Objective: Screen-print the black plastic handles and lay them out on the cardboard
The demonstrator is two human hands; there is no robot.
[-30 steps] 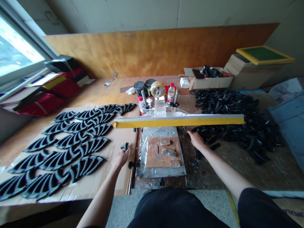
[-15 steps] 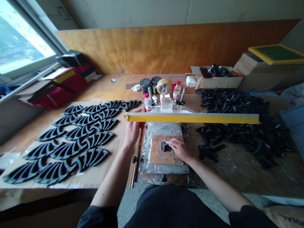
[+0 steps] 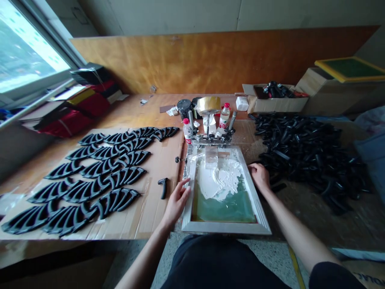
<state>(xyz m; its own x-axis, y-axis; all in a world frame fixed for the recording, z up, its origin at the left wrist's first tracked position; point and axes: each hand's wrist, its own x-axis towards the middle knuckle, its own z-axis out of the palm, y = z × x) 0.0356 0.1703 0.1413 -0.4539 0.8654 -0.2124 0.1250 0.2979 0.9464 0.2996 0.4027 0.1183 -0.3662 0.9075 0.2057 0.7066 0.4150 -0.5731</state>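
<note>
A screen-printing frame (image 3: 188,216) lies flat in front of me, with white ink (image 3: 207,184) spread over the upper part of its green mesh. A pale block (image 3: 211,157) hangs over its far end. My left hand (image 3: 178,200) is at the frame's left side, its fingers apart and reaching to the rim. My right hand (image 3: 260,176) is just beyond the right rim, near the black parts; its fingers are slightly bent and nothing shows in them. On the cardboard left of my left hand lies a single black curved handle (image 3: 163,188). The frame hides the wooden jig.
Rows of black curved handles (image 3: 102,180) cover the cardboard at left. A heap of similar parts (image 3: 300,148) spreads at right. Behind the frame stand a clamp (image 3: 210,139), a tape roll (image 3: 208,105), bottles (image 3: 224,115) and black tubs (image 3: 184,108). An open box (image 3: 278,102) is farther back.
The raised frame has come down flat over the jig. My left hand has moved down and nearer, to its left side. My right hand has left the black part on the jig and moved right.
</note>
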